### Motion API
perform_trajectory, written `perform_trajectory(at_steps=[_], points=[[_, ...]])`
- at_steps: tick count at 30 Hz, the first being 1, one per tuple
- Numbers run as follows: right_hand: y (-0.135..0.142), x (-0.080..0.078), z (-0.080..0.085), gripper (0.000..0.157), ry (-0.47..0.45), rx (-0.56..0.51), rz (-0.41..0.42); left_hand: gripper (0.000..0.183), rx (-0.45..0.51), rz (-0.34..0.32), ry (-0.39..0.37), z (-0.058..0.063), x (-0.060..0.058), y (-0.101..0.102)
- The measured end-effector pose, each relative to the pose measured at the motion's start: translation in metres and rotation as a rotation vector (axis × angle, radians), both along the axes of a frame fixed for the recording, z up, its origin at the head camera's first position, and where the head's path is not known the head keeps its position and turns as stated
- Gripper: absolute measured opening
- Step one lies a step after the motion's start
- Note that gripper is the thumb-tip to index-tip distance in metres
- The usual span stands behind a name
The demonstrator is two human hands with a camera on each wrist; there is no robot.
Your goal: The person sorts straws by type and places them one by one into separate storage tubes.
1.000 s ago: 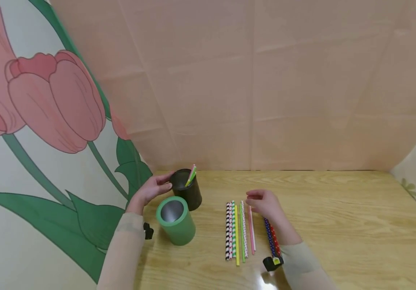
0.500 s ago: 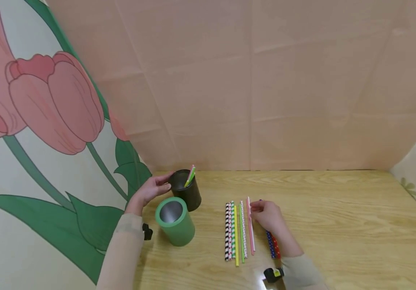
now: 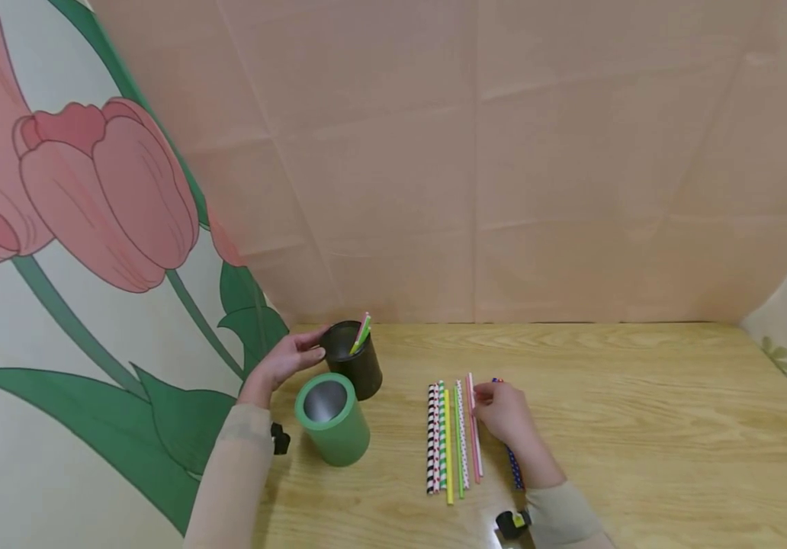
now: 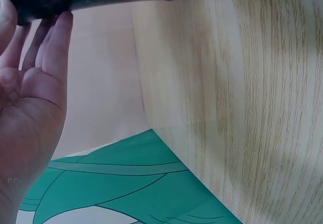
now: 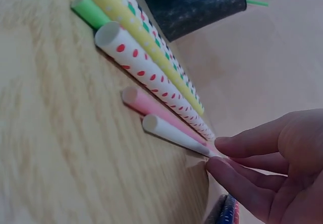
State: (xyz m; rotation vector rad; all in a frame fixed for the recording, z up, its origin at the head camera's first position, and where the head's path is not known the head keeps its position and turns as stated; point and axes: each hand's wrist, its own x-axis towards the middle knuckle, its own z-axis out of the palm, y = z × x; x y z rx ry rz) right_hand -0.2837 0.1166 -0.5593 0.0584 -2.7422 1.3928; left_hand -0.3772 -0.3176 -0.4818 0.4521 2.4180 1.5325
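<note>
My left hand (image 3: 288, 358) holds the black cup (image 3: 359, 374) near its rim, thumb on the near side and fingers round the far side. A few thin pink and green straws (image 3: 362, 333) lean inside that cup. On the table lies a row of paper straws, black-striped (image 3: 431, 442), green-striped (image 3: 442, 438), yellow (image 3: 448, 457) and red-dotted (image 5: 151, 75) among them. At the row's right end, my right hand (image 3: 505, 412) pinches the far end of a white straw (image 5: 174, 134) between thumb and finger. A pink straw (image 5: 154, 110) lies right alongside.
A green cup (image 3: 338, 431) with a dark inside stands in front of the black one. Partly hidden under my right forearm are blue dotted straws (image 3: 515, 467), with red ones (image 5: 236, 215) beside them. A tulip-painted wall (image 3: 91, 191) borders the table at left.
My right hand has come down and slightly nearer onto the far ends of the pink and white straws, then stays there. My left hand and the cups have not moved.
</note>
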Motion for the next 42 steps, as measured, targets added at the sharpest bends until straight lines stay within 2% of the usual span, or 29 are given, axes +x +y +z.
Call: perform_trajectory(at_steps=[7, 14, 18, 25, 38, 42], points=[[-0.003, 0.001, 0.003, 0.038, 0.003, 0.062, -0.008, 0.061, -0.013, 0.006, 0.018, 0.001, -0.001, 0.002], [-0.006, 0.001, 0.005, 0.044, -0.083, 0.077, -0.018, 0.06, -0.012, 0.007, 0.01, 0.0, -0.003, 0.003], [-0.008, -0.001, 0.005, 0.046, -0.103, 0.09, -0.018, 0.06, -0.006, 0.005, 0.009, 0.001, -0.002, 0.004], [-0.008, -0.002, 0.005, 0.041, -0.045, 0.149, -0.014, 0.061, -0.008, 0.007, 0.008, 0.001, -0.001, 0.003], [-0.011, -0.007, -0.004, 0.047, -0.061, 0.173, -0.016, 0.062, -0.026, 0.019, 0.012, -0.002, 0.001, 0.001], [-0.012, -0.009, -0.005, 0.044, -0.063, 0.169, -0.024, 0.062, -0.032, 0.019, 0.015, -0.002, -0.001, 0.001]])
